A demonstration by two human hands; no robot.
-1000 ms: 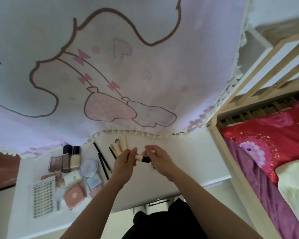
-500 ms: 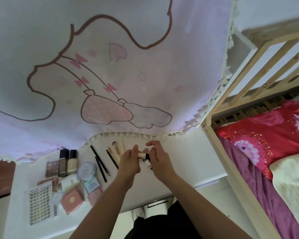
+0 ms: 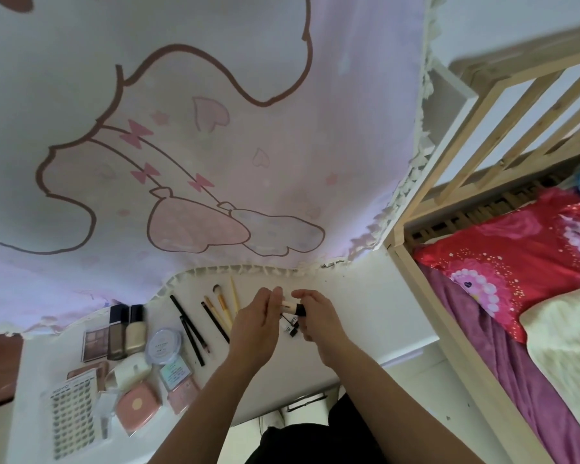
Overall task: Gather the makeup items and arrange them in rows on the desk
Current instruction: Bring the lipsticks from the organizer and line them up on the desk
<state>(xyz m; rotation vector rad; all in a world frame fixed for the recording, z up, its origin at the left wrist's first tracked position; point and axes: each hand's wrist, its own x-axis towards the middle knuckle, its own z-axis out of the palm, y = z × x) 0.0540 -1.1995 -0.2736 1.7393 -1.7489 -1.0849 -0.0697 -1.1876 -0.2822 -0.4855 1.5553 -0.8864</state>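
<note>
Your left hand (image 3: pixel 257 318) and right hand (image 3: pixel 317 318) each pinch one end of a small cream stick (image 3: pixel 289 308) (black cap on the right-hand side), held just above the white desk (image 3: pixel 365 313). The brushes (image 3: pixel 222 304) lie just to its left.

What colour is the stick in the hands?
Small cream makeup stick with black end; head view.

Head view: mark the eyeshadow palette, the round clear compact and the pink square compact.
eyeshadow palette (image 3: pixel 95 343), head view, middle of its pans.
round clear compact (image 3: pixel 163 344), head view, centre of its lid.
pink square compact (image 3: pixel 137 403), head view, yellow dot on its lid.
</note>
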